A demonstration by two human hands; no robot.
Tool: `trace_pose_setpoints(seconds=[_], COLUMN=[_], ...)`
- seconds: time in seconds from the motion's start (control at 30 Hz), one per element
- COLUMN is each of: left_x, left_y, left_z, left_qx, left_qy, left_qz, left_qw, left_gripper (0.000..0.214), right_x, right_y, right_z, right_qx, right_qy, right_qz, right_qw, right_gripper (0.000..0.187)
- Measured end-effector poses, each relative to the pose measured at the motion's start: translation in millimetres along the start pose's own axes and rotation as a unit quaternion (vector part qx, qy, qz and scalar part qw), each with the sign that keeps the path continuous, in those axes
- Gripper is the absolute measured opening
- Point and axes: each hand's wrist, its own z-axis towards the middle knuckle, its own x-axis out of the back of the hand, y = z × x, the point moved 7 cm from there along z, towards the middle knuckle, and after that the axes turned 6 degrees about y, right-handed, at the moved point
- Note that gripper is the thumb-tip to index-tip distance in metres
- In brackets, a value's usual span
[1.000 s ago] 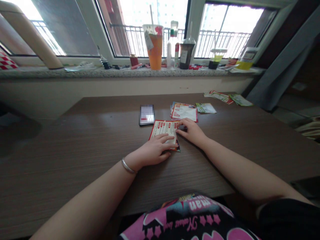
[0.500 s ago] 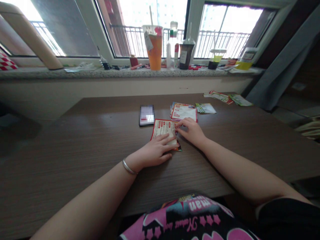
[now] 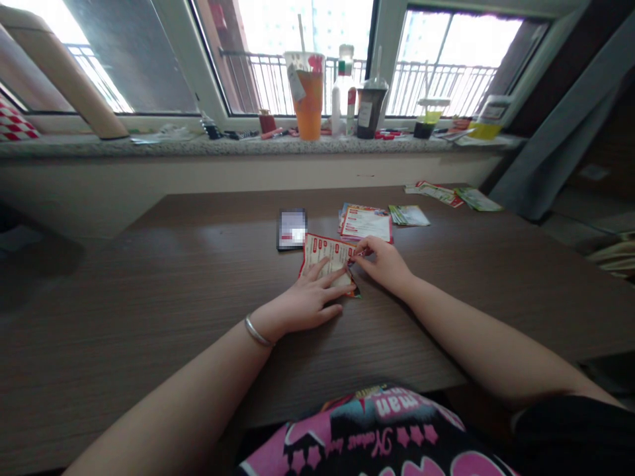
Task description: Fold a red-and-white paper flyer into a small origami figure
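Note:
A cream card with a red border and printed text [image 3: 323,246] lies on the table in front of me. My left hand [image 3: 317,297] rests flat over its lower part, fingers spread. At the card's upper right corner, my right hand [image 3: 380,260] pinches the edge between thumb and fingertips, and that corner looks slightly raised. Something darker and colourful peeks out under the card's lower right corner. Just beyond my right hand is a stack of similar red-bordered cards [image 3: 367,223]. A smartphone-like dark rectangle with a blurred face [image 3: 292,228] sits at the card's upper left.
Greenish cards [image 3: 409,215] lie right of the stack, with more cards [image 3: 436,192] at the table's far right. On the windowsill [image 3: 223,147] stand a tall cup of orange drink [image 3: 309,99], a dark drink cup [image 3: 370,109], bottles and small items. The brown table [image 3: 173,277] extends to both sides.
My right hand has shifted slightly right, drawing the card's upper right corner outward and up. The left hand stays on the card, its fingers spread a little wider.

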Motion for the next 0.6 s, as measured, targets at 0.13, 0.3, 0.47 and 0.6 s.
trace_pose_setpoints(seconds=[0.13, 0.3, 0.47, 0.6], left_x=[-0.5, -3.3, -1.7, 3.5], left_y=[-6, -11, -10, -7], left_z=[-1, -3, -3, -3], left_qx=[0.028, 0.044, 0.046, 0.045], left_qy=[-0.003, -0.002, 0.003, 0.005], left_qz=[0.016, 0.034, 0.032, 0.029], left_qw=[0.999, 0.998, 0.998, 0.999], left_gripper=[0.056, 0.064, 0.062, 0.061], right_x=[0, 1, -5, -13], right_y=[8, 17, 13, 12], right_z=[-2, -3, -3, -4], right_qx=[-0.047, -0.083, -0.069, -0.058], right_qy=[0.007, 0.016, -0.011, -0.041], right_qz=[-0.006, 0.004, 0.057, 0.05], right_qw=[0.999, 0.996, 0.996, 0.996], right_gripper=[0.012, 0.021, 0.022, 0.013])
